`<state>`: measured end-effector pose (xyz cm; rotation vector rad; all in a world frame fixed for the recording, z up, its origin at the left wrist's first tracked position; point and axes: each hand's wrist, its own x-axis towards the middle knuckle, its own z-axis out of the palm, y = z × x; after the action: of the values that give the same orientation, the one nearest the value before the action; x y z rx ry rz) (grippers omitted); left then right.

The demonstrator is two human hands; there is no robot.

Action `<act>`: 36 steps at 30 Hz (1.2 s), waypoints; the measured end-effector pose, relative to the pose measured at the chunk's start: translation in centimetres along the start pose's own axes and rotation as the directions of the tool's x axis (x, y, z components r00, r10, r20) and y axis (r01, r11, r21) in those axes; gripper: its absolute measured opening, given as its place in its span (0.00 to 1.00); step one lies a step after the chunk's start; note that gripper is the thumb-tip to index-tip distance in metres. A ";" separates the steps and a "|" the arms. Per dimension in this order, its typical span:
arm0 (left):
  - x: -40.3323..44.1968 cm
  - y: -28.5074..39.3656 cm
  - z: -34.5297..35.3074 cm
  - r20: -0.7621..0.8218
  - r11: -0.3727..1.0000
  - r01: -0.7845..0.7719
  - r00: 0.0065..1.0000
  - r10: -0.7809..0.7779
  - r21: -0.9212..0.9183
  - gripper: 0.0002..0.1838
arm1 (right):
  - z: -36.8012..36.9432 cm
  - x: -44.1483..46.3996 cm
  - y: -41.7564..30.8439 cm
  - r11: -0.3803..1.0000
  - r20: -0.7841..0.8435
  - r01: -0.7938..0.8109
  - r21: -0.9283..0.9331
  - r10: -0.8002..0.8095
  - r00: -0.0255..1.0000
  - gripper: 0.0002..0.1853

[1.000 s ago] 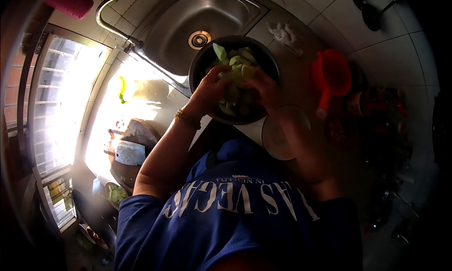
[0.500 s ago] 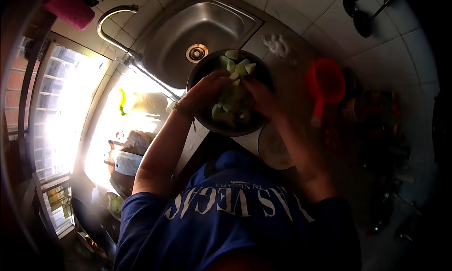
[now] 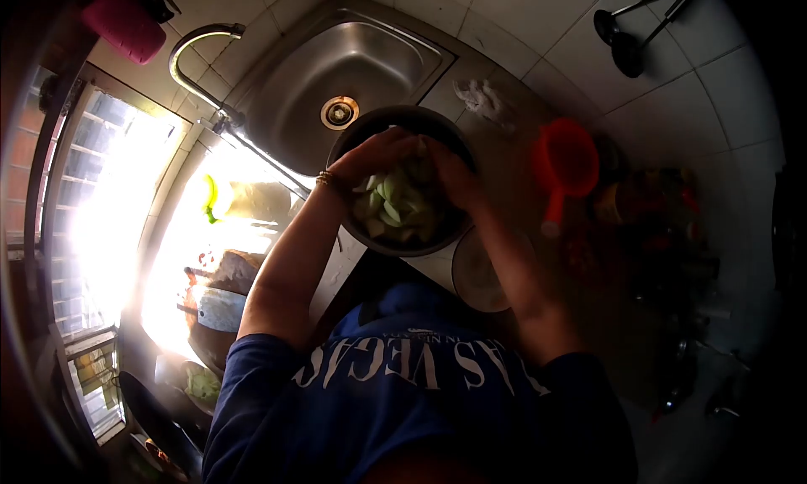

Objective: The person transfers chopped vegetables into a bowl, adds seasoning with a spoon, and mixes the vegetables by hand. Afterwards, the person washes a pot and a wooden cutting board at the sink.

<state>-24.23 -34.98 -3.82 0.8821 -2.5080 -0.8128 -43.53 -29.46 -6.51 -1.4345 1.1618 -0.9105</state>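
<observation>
A dark round bowl (image 3: 349,227) stands at the sink's near corner, holding many pale green cut vegetable pieces (image 3: 393,200). Both my hands are inside it. My left hand (image 3: 382,154) reaches in from the left, its fingers curved over the far side of the pile. From the right, my right hand (image 3: 451,174) bends round the pieces, fingertips close to the left ones. A few pieces show between the two hands; the fingertips are partly hidden among them in shadow.
Beyond the bowl is a steel sink (image 3: 378,51) with a curved faucet (image 3: 189,51) at its left. A white crumpled cloth (image 3: 483,101) and a red strainer-shaped vessel with a handle (image 3: 567,160) lie to the right. A round plate or lid (image 3: 475,274) sits nearest me.
My hands have lowered deeper into the bowl. The pieces held up between them have gone down, and more of the pile shows on the near side. The view has shifted slightly.
</observation>
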 end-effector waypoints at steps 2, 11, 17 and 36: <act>-0.8 2.1 -3.2 0.151 0.943 0.077 0.988 -0.029 -0.324 0.19 | -0.5 -1.4 -6.0 0.969 0.025 -0.184 0.165 0.182 0.983 0.25; -4.8 3.8 -2.6 -0.065 0.987 0.128 0.989 -0.135 -0.093 0.14 | 0.8 -4.3 -6.9 0.637 0.173 0.159 -0.754 -0.040 0.984 0.20; -8.9 -1.0 -7.8 -0.379 0.594 0.172 0.624 -0.683 -0.786 0.11 | 1.0 -2.0 -11.7 0.968 -0.008 -0.103 -0.230 0.104 0.995 0.19; -7.7 -16.8 -13.1 -0.270 0.099 -0.434 0.355 -0.895 -0.896 0.11 | 14.9 24.8 -13.3 0.449 0.256 -0.298 0.842 0.153 0.955 0.10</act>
<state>-4.45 -45.91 -5.23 0.8830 -0.2684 -1.3170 -20.85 -49.75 2.69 -0.4416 0.5530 -0.9689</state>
